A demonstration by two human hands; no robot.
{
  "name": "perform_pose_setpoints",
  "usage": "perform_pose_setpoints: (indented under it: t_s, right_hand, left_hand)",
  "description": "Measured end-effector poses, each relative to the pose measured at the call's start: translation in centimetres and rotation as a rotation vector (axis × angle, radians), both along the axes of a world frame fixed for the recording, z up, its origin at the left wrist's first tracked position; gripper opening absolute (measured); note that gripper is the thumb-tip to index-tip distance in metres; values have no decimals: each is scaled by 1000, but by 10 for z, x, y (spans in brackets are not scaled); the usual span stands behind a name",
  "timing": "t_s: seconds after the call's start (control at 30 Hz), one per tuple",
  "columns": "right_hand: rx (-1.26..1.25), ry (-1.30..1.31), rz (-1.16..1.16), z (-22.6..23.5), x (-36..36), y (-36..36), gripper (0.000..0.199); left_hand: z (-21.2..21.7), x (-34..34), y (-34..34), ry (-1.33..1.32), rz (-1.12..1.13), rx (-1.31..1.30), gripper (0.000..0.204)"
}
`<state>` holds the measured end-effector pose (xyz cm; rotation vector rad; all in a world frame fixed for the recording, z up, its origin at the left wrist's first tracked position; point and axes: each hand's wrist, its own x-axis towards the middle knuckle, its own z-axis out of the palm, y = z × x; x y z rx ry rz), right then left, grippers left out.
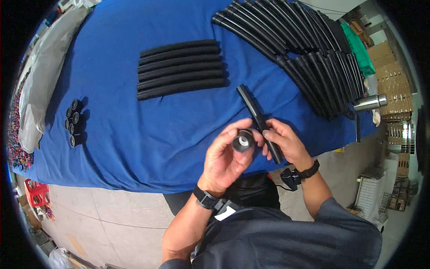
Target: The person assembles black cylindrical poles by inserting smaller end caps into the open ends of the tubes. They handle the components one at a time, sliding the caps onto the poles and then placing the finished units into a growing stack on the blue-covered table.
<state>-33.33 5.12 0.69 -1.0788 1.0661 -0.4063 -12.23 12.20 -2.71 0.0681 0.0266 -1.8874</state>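
My left hand point(224, 157) is closed around a short black hollow cap point(242, 141), whose round open end faces up toward me with something pale inside. In my right hand point(286, 141) is a slim black tube point(251, 104), pinched near its lower part and slanting away to the upper left. The two hands are close together over the near edge of the blue cloth point(125, 148). Farther off lies a row of several matt black sleeves point(181, 71), side by side. A small cluster of round black caps point(75, 117) stands on the left.
Many black tubes point(309, 58) are stacked at the far right, beside a shiny metal flask point(370, 102) and a green crate point(358, 49). A grey plastic-wrapped bundle point(47, 76) lies along the left. A red stool point(37, 193) stands on the floor.
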Motion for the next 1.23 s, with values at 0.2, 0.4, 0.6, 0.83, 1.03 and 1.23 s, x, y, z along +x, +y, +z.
perform_pose_setpoints:
  t_s: [0.2,0.4,0.6,0.83,1.03,1.23]
  right_hand:
    - [-8,41,17,2,0,0,26]
    - [-1,-19,-24,4,0,4,33]
    - [144,-267,71,11,12,45,36]
    - [198,-224,207,5,52,60,38]
    - [206,-226,208,4,63,57,42]
    - [255,-218,230,2,68,56,44]
  left_hand:
    - [1,60,-37,-223,382,11,38]
    - [-14,76,-54,-352,412,-65,18]
    - [-16,77,-55,-242,460,-6,18]
    - [-17,79,-57,-158,492,55,52]
    - [-16,79,-57,-159,481,53,50]
    - [-16,82,-52,-119,477,33,50]
